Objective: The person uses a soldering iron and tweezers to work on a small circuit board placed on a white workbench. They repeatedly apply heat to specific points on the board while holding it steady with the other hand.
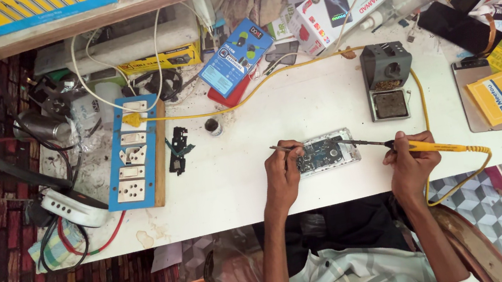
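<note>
Both forearms reach up onto the bench — left hand (283,170) pinched tight, fingers curled; right hand (408,161) in a pen-style grip, wrist cocked inward.

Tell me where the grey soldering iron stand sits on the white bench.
In the head view, the boxy grey soldering iron stand sits right of centre on the white workbench, just beyond the opened phone with its exposed blue circuit board, beside the yellow cord.

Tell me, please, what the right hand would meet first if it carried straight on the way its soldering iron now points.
Probably the opened phone: the right hand aims its yellow soldering iron leftward at its circuit board, the tip seemingly there already.
</note>
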